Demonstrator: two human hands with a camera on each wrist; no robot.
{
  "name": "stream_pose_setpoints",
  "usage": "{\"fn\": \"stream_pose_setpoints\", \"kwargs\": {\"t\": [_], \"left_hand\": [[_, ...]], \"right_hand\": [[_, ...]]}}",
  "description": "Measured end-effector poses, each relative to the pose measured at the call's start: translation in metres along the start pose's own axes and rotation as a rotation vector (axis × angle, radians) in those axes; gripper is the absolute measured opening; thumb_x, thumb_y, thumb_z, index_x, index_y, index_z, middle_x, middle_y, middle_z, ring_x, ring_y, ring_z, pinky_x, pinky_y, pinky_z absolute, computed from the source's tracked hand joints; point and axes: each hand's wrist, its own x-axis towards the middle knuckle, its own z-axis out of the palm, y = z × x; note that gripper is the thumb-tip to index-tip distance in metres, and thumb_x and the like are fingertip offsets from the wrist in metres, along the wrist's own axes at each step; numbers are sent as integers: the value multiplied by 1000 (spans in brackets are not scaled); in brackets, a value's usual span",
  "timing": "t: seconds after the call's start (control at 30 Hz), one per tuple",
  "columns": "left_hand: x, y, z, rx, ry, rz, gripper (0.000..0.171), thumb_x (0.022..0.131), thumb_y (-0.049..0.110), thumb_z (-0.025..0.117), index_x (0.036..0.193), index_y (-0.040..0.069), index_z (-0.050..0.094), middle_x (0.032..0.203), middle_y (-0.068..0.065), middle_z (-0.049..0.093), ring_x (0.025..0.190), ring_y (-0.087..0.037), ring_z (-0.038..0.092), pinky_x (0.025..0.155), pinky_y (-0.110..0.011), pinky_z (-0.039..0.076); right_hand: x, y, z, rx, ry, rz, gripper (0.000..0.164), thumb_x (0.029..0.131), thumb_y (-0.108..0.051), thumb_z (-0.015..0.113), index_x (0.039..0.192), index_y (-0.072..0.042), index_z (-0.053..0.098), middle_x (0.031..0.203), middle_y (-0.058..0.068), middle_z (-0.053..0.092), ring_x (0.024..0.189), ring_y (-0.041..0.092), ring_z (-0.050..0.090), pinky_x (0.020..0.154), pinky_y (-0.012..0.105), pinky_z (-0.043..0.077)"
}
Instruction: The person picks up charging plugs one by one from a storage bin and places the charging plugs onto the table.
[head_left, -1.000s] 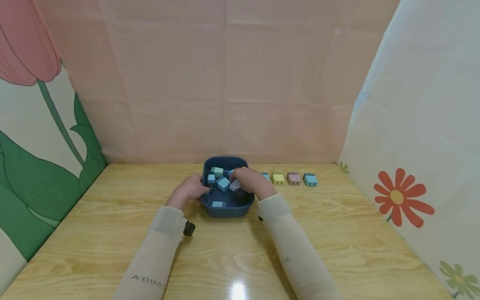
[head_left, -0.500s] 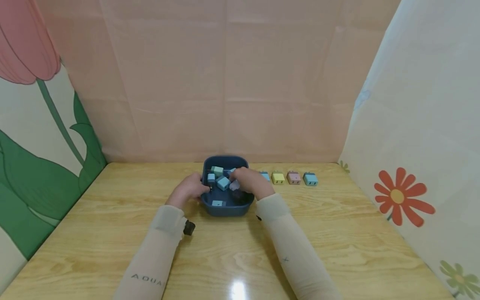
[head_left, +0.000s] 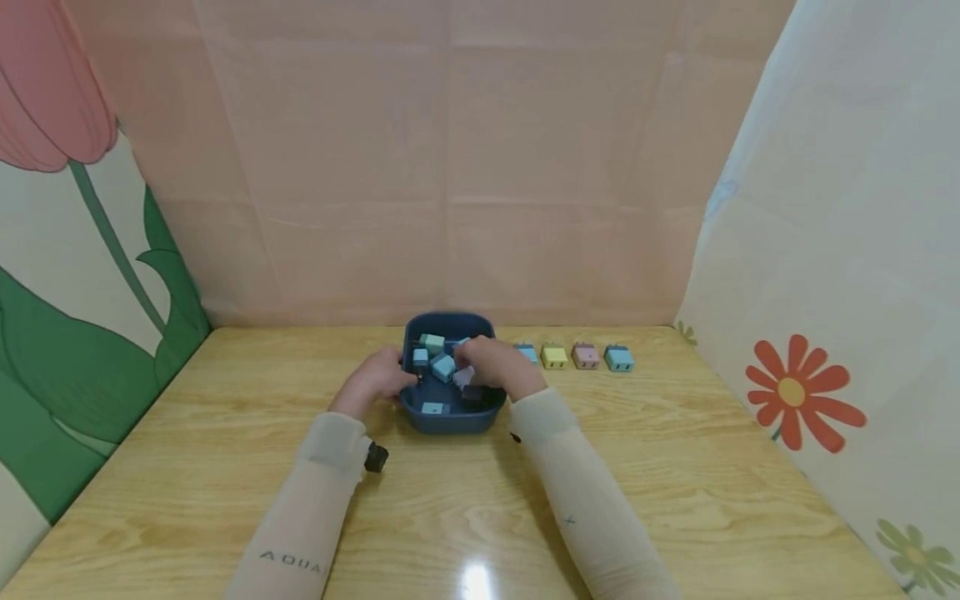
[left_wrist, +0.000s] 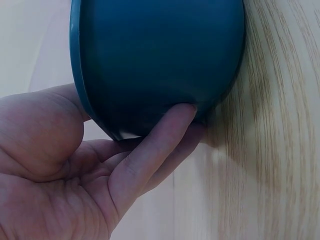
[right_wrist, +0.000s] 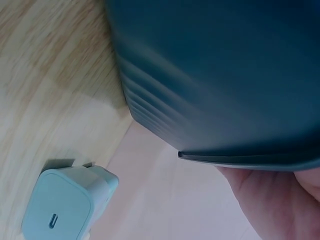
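My left hand grips the left side of a dark blue plastic bin, thumb over the rim, other fingers along the outer wall. The left wrist view shows these fingers against the bin. My right hand reaches over the right rim into the bin and pinches a pale lilac charger plug; its fingertips are partly hidden. Beside it in the bin lie a blue charger plug, a mint green one and several others. In the right wrist view the bin wall hides most of my right hand.
Right of the bin, a row of charger plugs stands on the wooden table: a blue one partly behind my hand, a yellow one, a pink one and another blue one. A pinkish backdrop rises behind.
The lilac charger plug has shifted slightly toward the near left and turned at my right fingertips. My left hand and the bin have stayed in place.
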Motion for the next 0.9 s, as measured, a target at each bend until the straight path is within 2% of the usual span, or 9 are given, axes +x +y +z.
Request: {"fn": "stream_pose_setpoints", "kwargs": {"t": [0.13,0.3,0.53,0.9], "left_hand": [[0,-1,0,4,3,10,29,106,17,65,126,-4,68,113,-20,74,85,-23,71,77,-31,61],[0,-1,0,6,4,19,30,105,17,65,126,-5,68,113,-20,75,84,-22,71,76,-31,61],[2,-3,0,17,8,25,28,105,17,65,123,-4,69,106,-19,75,80,-21,70,72,-28,59],[1,-3,0,5,-9,3,32,106,19,66,128,-4,67,109,-16,73,88,-23,70,78,-30,58]], "right_hand": [[2,0,1,5,-17,2,21,99,-19,81,119,-14,76,116,4,77,100,19,69,99,42,61],[4,-1,1,40,-43,15,20,99,-24,82,116,-16,76,107,0,75,93,17,67,90,38,60],[3,-2,1,88,-59,15,26,100,-32,80,120,-16,76,104,0,73,90,17,66,84,36,57],[3,-6,2,95,-105,32,33,101,-37,78,127,-16,75,120,3,76,101,17,69,96,42,61]]}}
